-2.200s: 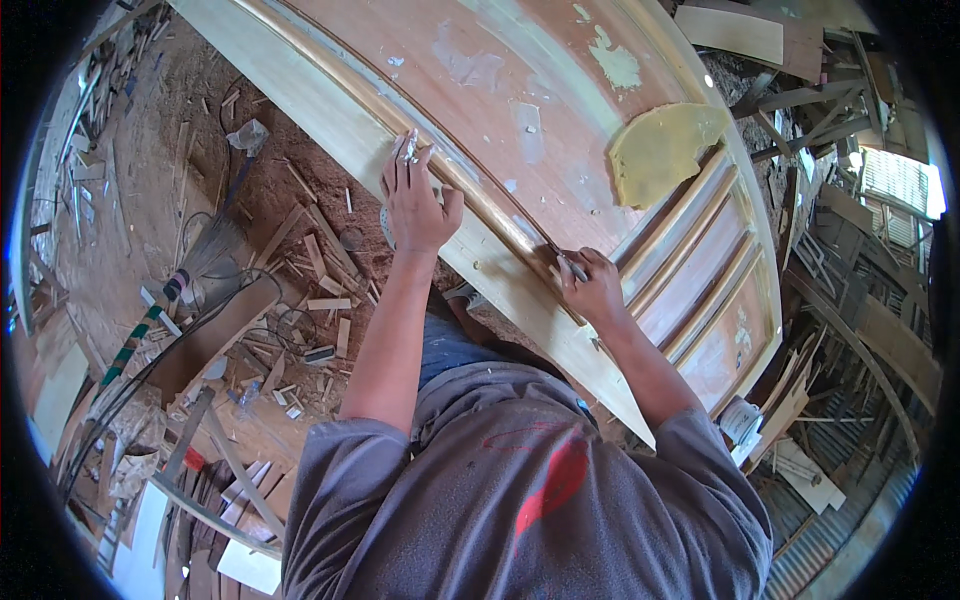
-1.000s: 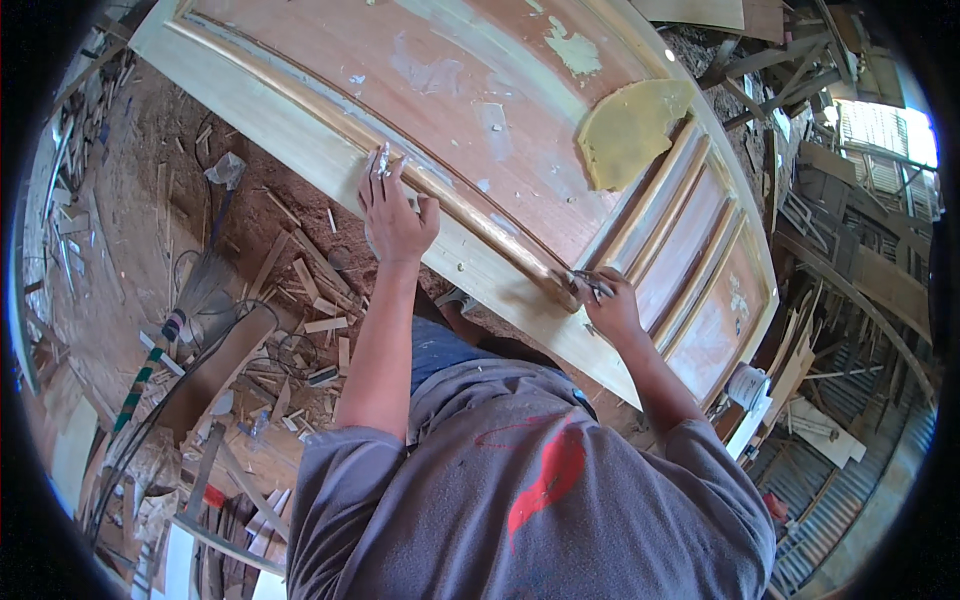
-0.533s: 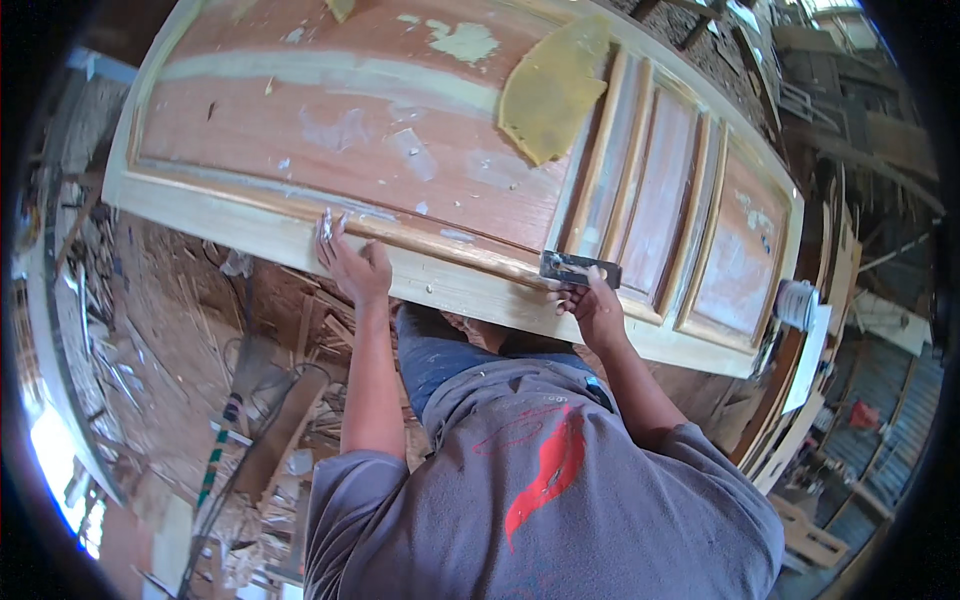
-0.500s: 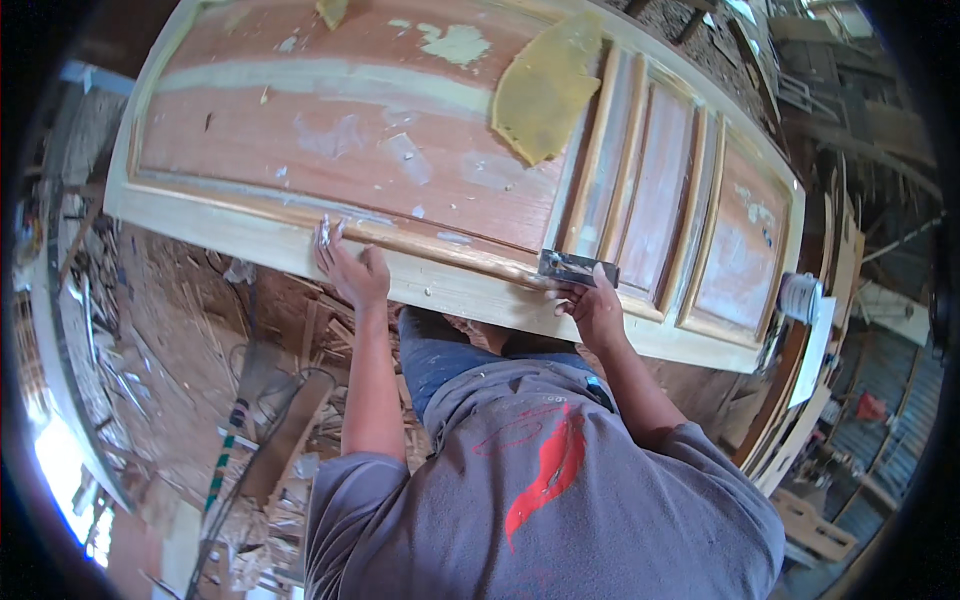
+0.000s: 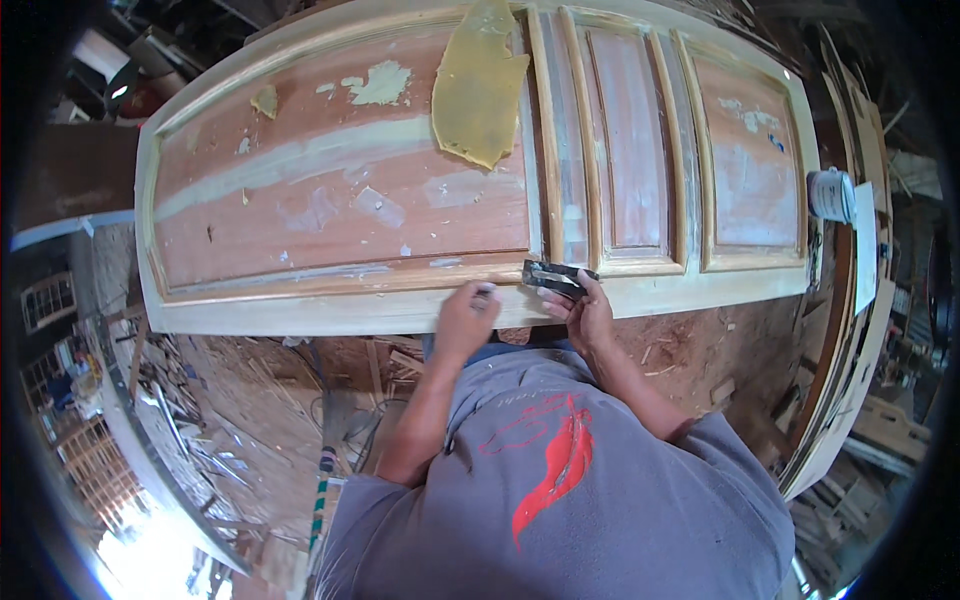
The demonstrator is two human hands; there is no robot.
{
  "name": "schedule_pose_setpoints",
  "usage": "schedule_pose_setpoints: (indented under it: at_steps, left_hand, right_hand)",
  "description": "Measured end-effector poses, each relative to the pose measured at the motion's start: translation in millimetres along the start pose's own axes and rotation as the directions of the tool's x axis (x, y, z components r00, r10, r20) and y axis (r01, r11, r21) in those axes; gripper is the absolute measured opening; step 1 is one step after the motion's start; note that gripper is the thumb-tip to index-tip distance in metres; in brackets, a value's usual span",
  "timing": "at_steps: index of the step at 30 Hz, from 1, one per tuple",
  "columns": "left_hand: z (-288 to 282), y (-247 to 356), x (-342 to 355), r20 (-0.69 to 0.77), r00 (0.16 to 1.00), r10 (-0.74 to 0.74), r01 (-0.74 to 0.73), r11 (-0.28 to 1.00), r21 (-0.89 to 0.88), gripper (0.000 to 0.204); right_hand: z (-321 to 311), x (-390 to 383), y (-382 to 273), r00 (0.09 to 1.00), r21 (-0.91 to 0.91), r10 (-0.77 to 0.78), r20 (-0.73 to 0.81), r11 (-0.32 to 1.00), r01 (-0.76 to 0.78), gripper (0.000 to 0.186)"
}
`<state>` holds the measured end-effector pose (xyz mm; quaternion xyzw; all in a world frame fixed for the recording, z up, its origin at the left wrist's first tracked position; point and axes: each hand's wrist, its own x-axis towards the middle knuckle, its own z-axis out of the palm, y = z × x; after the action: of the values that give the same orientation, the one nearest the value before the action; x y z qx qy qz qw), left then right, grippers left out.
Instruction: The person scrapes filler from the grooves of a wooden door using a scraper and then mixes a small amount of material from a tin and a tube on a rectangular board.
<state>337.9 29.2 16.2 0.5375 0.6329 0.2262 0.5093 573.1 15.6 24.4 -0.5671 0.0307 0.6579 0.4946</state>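
A wooden panelled door (image 5: 380, 305) lies flat in front of me, its reddish panels patched with pale filler. Over the near edge of its frame, my right hand (image 5: 590, 318) grips a flat black rectangular plate (image 5: 556, 279) with a pale smear on it. Just left of the plate, my left hand (image 5: 467, 320) is curled with its fingers drawn together. Whitish stuff shows at its fingertips; whether it pinches anything is too small to make out. A ragged yellow-brown sheet (image 5: 482, 90) lies on the door beyond my hands.
A small tub (image 5: 831, 195) stands at the door's right end, beside stacked boards (image 5: 868, 270). A scrap of yellowish material (image 5: 265, 101) lies on the left panel. Wood offcuts litter the floor (image 5: 260, 400) below, and a cable with a green-striped part (image 5: 319, 505) runs there.
My left hand has moved right along the near edge toward the black plate, and its fingers have curled in. My right hand still holds the plate. The view has shifted.
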Motion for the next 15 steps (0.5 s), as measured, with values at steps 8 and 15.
schedule_pose_setpoints:
  at_steps: [8, 15]
  left_hand:
    - [6, -11, 8, 0.358, 0.932, -0.061, 0.212, 0.892, -0.399, 0.038]
    - [-42, 4, 28, 0.582, 0.790, -0.196, 0.392, 0.890, -0.232, 0.030]
  right_hand:
    - [48, -32, 42, 0.966, -0.028, -0.109, -0.233, 0.994, 0.106, 0.026]
    - [68, -48, 81, 0.937, -0.586, -0.337, -0.098, 0.780, 0.219, 0.032]
